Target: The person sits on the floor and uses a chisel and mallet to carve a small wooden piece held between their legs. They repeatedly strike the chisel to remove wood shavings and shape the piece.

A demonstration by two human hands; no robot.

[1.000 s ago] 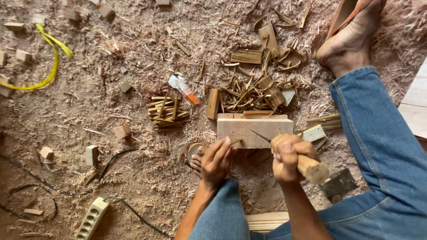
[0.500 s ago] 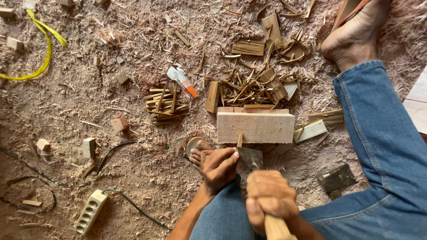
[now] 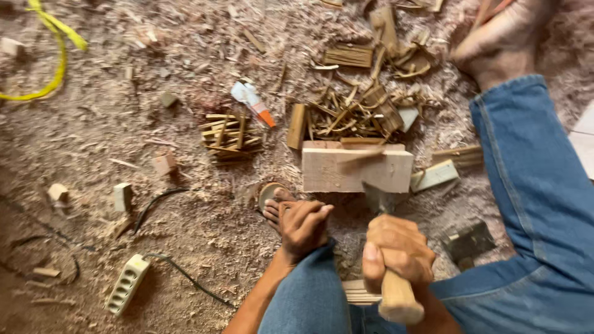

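I sit on a sawdust floor in blue jeans. My right hand [image 3: 396, 247] is wrapped around the pale wooden handle [image 3: 396, 300] of a chopping tool. Its dark blade [image 3: 377, 199] is blurred at the near face of a pale wooden block [image 3: 328, 173]. A thin sliver of wood [image 3: 362, 156] streaks across the block's top. My left hand [image 3: 303, 226] rests with curled fingers on my left foot and sandal [image 3: 269, 196], just left of the block. I see nothing in it.
Split sticks [image 3: 228, 137] and curled offcuts [image 3: 356, 114] lie behind the block, with a white tube [image 3: 252, 102] between them. My right foot [image 3: 504, 40] is top right. A power strip [image 3: 127, 284], black cable [image 3: 185, 278], yellow strap [image 3: 57, 68] and small blocks [image 3: 122, 196] lie left.
A second ago both hands were at the block. The right hand then drew the tool back towards me, and has now swung it forward and down at the block.
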